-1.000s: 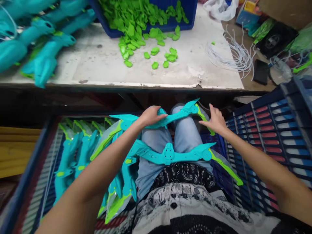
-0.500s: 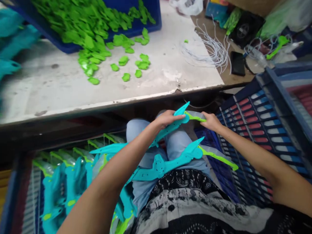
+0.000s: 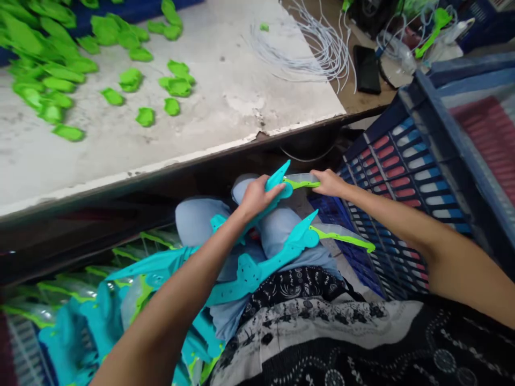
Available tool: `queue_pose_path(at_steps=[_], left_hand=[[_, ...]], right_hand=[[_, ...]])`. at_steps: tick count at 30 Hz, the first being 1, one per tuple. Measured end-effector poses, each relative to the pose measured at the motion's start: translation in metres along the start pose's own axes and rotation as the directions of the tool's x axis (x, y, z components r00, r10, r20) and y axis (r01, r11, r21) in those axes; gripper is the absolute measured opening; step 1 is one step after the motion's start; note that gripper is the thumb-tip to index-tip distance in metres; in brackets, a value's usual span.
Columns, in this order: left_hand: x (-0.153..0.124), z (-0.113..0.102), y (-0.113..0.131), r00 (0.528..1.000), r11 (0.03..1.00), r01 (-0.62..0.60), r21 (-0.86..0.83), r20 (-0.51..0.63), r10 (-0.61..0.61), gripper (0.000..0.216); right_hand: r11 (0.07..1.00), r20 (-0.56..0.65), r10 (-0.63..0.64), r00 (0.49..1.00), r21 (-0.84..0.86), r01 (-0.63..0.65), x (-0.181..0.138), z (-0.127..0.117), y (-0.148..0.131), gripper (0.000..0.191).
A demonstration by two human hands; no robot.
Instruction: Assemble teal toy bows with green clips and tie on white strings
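- A white worktable [image 3: 213,102], its front edge chipped, crosses the upper part of the view; a pile of green pieces [image 3: 52,80] sits at its left beside a blue tray [image 3: 140,10], and white cords [image 3: 325,51] lie at its right near a black phone [image 3: 367,69].
- A slatted crate [image 3: 442,142] stands at the person's right, with a blue basket [image 3: 325,209] low beside it.
- The upper teal frame [image 3: 219,222] lies across the knees of the jeans [image 3: 201,220], its long axis running from lower left to upper right, between the hands and the table edge at its far tip.
- The left hand [image 3: 256,198] is closed around the frame's right-hand limb, thumb along its top, close to the joint.
- The right hand [image 3: 329,183] pinches the outer end of the green arm [image 3: 301,184] that leaves this joint, beside a clear strip; it is farther from the joint than the left hand.
- The lower teal frame [image 3: 249,272] rests nearer the body, roughly parallel, its own green arm pointing right, below the right hand; neither hand grips it.
- Counted: two hands, two frames on the lap, one crate on the right, one basket, one phone.
- At lower left, stacked teal frames [image 3: 66,343] show at least five green ends; blur and the left forearm [image 3: 189,300] hide their full number.
- The heaped pieces cannot be counted; several lie loose in front.
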State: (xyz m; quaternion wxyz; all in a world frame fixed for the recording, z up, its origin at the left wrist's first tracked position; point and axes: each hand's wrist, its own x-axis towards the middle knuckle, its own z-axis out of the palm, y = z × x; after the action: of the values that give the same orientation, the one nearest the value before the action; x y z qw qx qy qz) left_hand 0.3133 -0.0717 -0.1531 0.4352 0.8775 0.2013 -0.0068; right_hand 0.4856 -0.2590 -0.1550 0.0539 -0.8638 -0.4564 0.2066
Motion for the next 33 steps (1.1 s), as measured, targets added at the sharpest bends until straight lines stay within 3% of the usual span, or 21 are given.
queue_pose_path(at_steps=[4, 6, 9, 12, 14, 16, 18, 20, 22, 26, 29, 33], left_hand=[[-0.034, -0.007, -0.008, 0.98, 0.952, -0.124, 0.281, -0.114, 0.162, 0.072], [-0.057, -0.013, -0.018, 0.973, 0.888, -0.147, 0.436, -0.098, 0.21, 0.067], [-0.081, -0.023, -0.036, 0.972, 0.799, -0.17, 0.577, -0.036, 0.233, 0.049], [-0.087, -0.03, -0.052, 0.968, 0.772, -0.194, 0.605, -0.01, 0.251, 0.04], [-0.085, -0.032, -0.059, 0.968, 0.78, -0.194, 0.595, -0.014, 0.251, 0.04], [-0.083, -0.031, -0.064, 0.97, 0.798, -0.184, 0.573, -0.023, 0.24, 0.041], [-0.081, -0.028, -0.068, 0.969, 0.819, -0.18, 0.546, -0.044, 0.242, 0.044], [-0.081, -0.023, -0.071, 0.962, 0.832, -0.192, 0.52, -0.065, 0.264, 0.048], [-0.082, -0.02, -0.074, 0.957, 0.837, -0.209, 0.505, -0.071, 0.281, 0.049], [-0.085, -0.024, -0.083, 0.955, 0.844, -0.237, 0.481, -0.044, 0.293, 0.051], [-0.085, -0.033, -0.09, 0.953, 0.849, -0.257, 0.462, -0.023, 0.301, 0.053], [-0.078, -0.039, -0.092, 0.953, 0.852, -0.281, 0.441, 0.024, 0.302, 0.052]], right_hand=[[0.989, -0.086, 0.14, 0.986, -0.025, -0.142, 0.011, 0.007, 0.008, 0.039], [0.986, -0.074, 0.159, 0.985, -0.032, -0.161, 0.019, 0.01, 0.013, 0.039], [0.992, 0.001, 0.116, 0.993, -0.053, -0.116, 0.025, 0.008, 0.016, 0.043], [0.995, 0.068, 0.009, 0.998, -0.098, -0.002, 0.019, -0.01, 0.006, 0.067], [0.989, -0.029, -0.091, 0.995, -0.123, 0.087, 0.014, -0.03, -0.009, 0.067], [0.973, -0.235, -0.213, 0.948, -0.136, 0.185, 0.018, -0.051, -0.031, 0.045], [0.944, -0.402, -0.33, 0.854, -0.162, 0.289, 0.04, -0.07, -0.063, 0.034], [0.908, -0.45, -0.419, 0.789, -0.198, 0.369, 0.079, -0.084, -0.102, 0.033], [0.893, -0.42, -0.449, 0.789, -0.205, 0.4, 0.131, -0.093, -0.143, 0.035], [0.929, -0.34, -0.371, 0.864, -0.139, 0.344, 0.219, -0.096, -0.204, 0.053], [0.919, -0.313, -0.392, 0.865, -0.101, 0.38, 0.242, -0.085, -0.217, 0.045], [0.867, -0.447, -0.476, 0.758, -0.093, 0.49, 0.229, -0.072, -0.206, 0.032]])
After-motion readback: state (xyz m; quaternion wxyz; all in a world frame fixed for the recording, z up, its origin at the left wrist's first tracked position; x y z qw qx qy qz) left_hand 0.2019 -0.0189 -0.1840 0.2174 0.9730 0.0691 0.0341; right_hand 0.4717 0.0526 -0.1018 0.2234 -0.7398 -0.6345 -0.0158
